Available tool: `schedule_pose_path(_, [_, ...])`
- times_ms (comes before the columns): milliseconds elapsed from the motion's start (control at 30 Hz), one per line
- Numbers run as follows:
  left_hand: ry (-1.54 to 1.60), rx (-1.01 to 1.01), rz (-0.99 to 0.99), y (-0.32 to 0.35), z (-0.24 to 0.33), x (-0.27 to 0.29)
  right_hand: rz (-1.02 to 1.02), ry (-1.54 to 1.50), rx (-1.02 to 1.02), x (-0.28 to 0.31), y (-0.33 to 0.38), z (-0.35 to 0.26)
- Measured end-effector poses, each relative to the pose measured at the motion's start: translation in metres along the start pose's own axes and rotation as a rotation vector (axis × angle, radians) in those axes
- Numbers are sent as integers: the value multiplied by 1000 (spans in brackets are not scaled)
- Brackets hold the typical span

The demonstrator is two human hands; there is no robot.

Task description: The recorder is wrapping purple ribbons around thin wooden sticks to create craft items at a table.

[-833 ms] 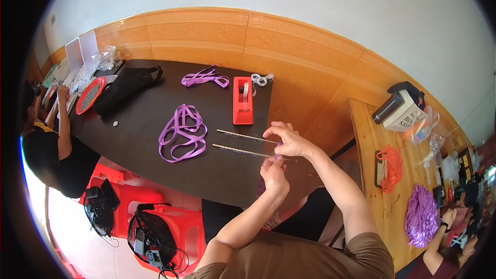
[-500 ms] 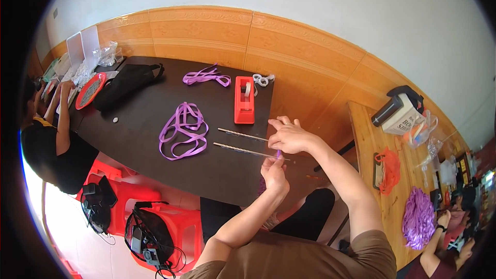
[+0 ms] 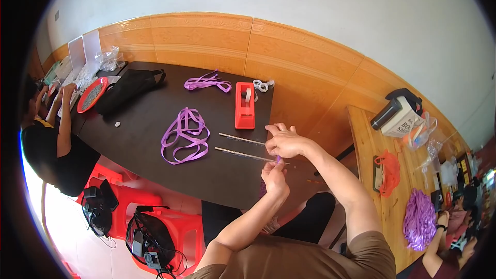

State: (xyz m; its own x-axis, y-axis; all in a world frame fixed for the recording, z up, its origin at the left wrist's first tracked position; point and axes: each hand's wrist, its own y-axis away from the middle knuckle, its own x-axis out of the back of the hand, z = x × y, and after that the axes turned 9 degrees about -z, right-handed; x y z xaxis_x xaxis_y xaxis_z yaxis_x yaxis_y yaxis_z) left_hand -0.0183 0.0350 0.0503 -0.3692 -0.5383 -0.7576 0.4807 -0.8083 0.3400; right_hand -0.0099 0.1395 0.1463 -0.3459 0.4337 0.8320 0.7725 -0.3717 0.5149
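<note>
Two slim, patterned rods, a far rod (image 3: 240, 139) and a near rod (image 3: 245, 154), lie side by side at the right end of the dark table (image 3: 139, 137). Their right ends reach my hands. My left hand (image 3: 276, 180) is closed in a pinch by the near rod's end, on a short bit of purple ribbon (image 3: 279, 159). From above, my right hand (image 3: 285, 142) pinches by the same bit, its outer fingers bent and lifted over the far rod's end. My fingers partly hide the ribbon and rod ends.
Behind the rods stands a red tape dispenser (image 3: 245, 120) beside scissors (image 3: 261, 86). Loose purple ribbon (image 3: 199, 148) and a ribbon bundle (image 3: 207, 83) lie left. A black pouch (image 3: 129, 91) is farther left, near a co-worker (image 3: 54, 150). A wooden table (image 3: 380, 212) stands right.
The whole scene sits slightly lower in the picture. My right hand has shifted a little left against the rods; both hands stay at the rod ends with the purple ribbon between them.
</note>
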Motion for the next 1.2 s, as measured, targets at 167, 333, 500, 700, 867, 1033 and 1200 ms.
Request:
schedule_pose_path(167, [4, 27, -16, 1, 0, 0, 130, -116, 79, -17, -4, 18])
schedule_pose_path(333, [-25, 55, -32, -2, -2, 5, 183, -262, 144, -28, -3, 28])
schedule_pose_path(500, [-37, 69, -56, -3, -2, 7, 256, -365, 192, -42, -5, 43])
schedule_pose_path(700, [-24, 73, -67, -5, -4, 11, 289, -684, 376, -55, -7, 57])
schedule_pose_path(867, [-4, 79, -91, -5, -3, 11, 307, -698, 476, -60, -10, 61])
schedule_pose_path(1033, [-20, 91, -94, -4, -1, 12, 330, -705, 498, -59, -6, 60])
schedule_pose_path(1200, [-48, 108, -118, -4, -1, 14, 393, -797, 573, -73, -4, 69])
